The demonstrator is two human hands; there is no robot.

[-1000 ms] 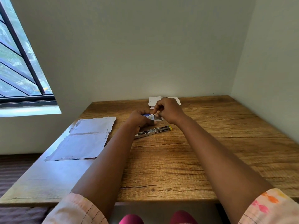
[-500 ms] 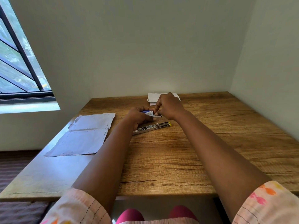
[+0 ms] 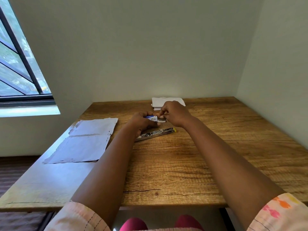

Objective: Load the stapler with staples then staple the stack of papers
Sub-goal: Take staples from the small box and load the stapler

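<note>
Staples coming out of the box, stapler waiting open below

We see the staple box [image 3: 150, 117] held in our left hand [image 3: 141, 121] while our right hand [image 3: 175, 114] pinches a grey staple strip [image 3: 162, 121] at its mouth. The opened stapler [image 3: 155, 134] lies on the surface [image 3: 216, 147] at about 6 o'clock of both hands, long axis running 8 to 2 — right hand nearer its yellow tip. Papers [image 3: 166, 101] sit at 12 o'clock by the wall — a window at 9.

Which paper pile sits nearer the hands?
The small white stack at the table's far edge, just behind the right hand; the creased sheets lie farther left.
</note>
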